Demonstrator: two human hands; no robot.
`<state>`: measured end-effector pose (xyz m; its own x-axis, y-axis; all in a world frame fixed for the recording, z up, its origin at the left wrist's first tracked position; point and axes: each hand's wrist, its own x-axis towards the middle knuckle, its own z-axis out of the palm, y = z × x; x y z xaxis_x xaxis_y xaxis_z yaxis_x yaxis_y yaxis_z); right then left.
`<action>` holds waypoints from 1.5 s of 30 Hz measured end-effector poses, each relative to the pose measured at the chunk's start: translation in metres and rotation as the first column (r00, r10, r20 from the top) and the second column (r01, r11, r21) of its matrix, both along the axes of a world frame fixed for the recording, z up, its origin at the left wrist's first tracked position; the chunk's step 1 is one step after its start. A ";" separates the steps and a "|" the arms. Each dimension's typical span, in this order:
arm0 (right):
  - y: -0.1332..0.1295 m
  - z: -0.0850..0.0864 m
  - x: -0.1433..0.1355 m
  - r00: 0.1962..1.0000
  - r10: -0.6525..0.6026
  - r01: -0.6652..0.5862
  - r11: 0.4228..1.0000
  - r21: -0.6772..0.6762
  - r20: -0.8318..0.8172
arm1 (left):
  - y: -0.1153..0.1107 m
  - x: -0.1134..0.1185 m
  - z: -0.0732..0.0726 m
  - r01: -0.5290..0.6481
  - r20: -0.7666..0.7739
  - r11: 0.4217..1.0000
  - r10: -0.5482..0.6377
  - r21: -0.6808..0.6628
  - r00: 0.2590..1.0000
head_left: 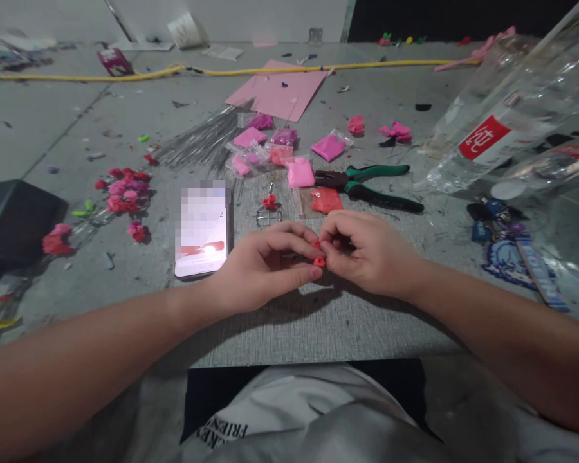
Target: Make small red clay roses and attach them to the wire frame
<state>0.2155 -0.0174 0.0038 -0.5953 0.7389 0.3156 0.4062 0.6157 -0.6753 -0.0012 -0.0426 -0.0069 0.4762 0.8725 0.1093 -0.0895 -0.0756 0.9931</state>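
Observation:
A small piece of red clay (pixel 320 262) sits between the fingertips of my two hands, just above the table. My left hand (pixel 270 257) pinches it from the left, thumb below and fingers above. From the right, my right hand (pixel 367 251) presses thumb and index finger together on the same clay; its other fingers are curled. Just beyond my left hand stands a small wire frame (pixel 269 215) with a red clay piece (pixel 269 202) on it. A bag of orange-red clay (pixel 326 200) lies right behind my right hand.
Left of my hands lies a lit phone (pixel 200 225). Green-handled pliers (pixel 371 183), several pink clay packets (pixel 330 147) and a bundle of thin wires (pixel 202 138) lie behind. Clay-covered wire pieces (pixel 128 190) are at left, plastic bottles (pixel 496 138) at right. A yellow cable (pixel 251 71) crosses the back.

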 end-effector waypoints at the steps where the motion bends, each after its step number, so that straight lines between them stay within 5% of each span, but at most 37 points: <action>1: 0.001 0.000 0.000 1.000 0.007 -0.007 1.000 -0.004 -0.005 | 0.001 0.000 0.000 0.007 0.018 1.000 -0.006 -0.031 1.000; 23: 0.006 -0.004 0.005 0.990 -0.072 0.092 0.983 0.160 -0.125 | 0.005 -0.002 -0.005 -0.055 0.091 0.983 0.072 -0.177 0.993; 30: 0.005 -0.004 0.004 0.999 -0.004 0.014 0.978 0.208 -0.046 | 0.005 -0.002 -0.003 0.000 0.094 0.986 0.016 -0.170 0.995; 35: 0.005 -0.004 0.002 0.999 -0.013 0.019 0.992 0.122 -0.052 | 0.005 -0.003 -0.003 0.031 0.141 0.982 -0.004 -0.188 0.990; 45: 0.017 -0.008 0.006 0.947 -0.279 0.251 0.951 -0.179 -0.156 | 0.006 -0.002 -0.001 -0.006 0.216 0.970 0.060 -0.245 0.975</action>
